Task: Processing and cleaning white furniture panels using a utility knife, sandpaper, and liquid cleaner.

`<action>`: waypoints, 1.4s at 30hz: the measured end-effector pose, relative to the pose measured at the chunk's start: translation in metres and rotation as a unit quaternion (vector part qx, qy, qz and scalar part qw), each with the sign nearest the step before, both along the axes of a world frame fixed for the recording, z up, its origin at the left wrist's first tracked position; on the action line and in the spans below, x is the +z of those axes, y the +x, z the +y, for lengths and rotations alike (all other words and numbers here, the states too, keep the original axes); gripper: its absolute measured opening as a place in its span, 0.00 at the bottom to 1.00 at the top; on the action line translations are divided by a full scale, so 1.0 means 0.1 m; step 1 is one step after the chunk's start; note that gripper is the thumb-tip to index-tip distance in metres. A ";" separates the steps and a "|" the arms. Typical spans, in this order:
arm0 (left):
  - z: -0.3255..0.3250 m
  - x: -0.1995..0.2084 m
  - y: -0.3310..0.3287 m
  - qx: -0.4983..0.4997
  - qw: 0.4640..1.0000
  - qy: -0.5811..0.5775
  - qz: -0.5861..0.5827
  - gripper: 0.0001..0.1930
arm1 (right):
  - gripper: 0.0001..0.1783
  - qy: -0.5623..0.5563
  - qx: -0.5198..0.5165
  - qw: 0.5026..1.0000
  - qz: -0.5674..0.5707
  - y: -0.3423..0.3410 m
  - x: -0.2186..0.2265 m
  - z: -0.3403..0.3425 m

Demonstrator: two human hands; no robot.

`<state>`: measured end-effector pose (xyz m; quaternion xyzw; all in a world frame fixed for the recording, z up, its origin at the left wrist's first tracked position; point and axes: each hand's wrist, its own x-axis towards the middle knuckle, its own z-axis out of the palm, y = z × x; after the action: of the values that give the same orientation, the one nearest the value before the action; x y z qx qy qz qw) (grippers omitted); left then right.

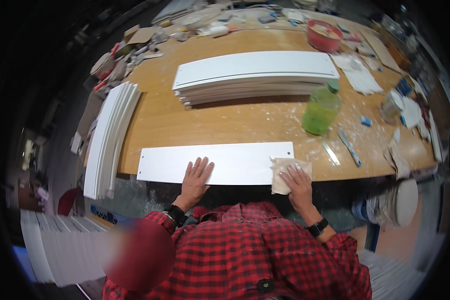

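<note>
Left hand (pixel 195 182): fingers spread flat, grasping nothing, resting on a white board (pixel 240 159).
White board: one, beneath the left fingers, extending to the right fingers, along the near edge of the table (pixel 155 127).
Right hand (pixel 299 187): fingers laid over a beige cloth (pixel 279 185); whether they clasp it, cannot tell.
Cloth: one, under the right fingers, overlapping the board's right end.
Bottle (pixel 321 114): green, beyond the right fingers.
Scraper (pixel 349 149): to the right fingers' right, farther back.
Far stack of boards (pixel 255 69): white, beyond both hands' fingers.
Side stack of boards (pixel 102 142): white, left of the left fingers.
</note>
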<state>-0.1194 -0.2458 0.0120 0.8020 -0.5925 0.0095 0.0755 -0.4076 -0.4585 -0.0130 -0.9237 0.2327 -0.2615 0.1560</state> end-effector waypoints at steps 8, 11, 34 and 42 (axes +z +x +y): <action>-0.06 1.13 0.48 -0.004 0.990 -0.136 -0.047 0.14 | 0.25 0.189 -0.056 0.953 -0.230 0.29 0.58 -0.45; 0.08 1.49 0.74 0.141 0.977 -0.145 -0.063 0.22 | 0.26 0.256 -0.064 0.948 -0.180 0.38 0.18 -0.45; 1.57 1.70 3.62 0.284 0.459 -0.643 0.544 0.12 | 0.21 0.085 0.010 0.996 0.007 1.58 0.08 -0.05; 1.20 0.68 3.56 0.310 0.208 -0.803 0.465 0.13 | 0.24 0.060 -0.006 0.998 0.007 1.54 0.01 0.03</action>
<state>0.2363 -0.1263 0.0802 0.2944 0.1680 0.1277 0.9321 -0.2533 -0.4557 -0.0117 -0.9132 0.2543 -0.2412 0.2080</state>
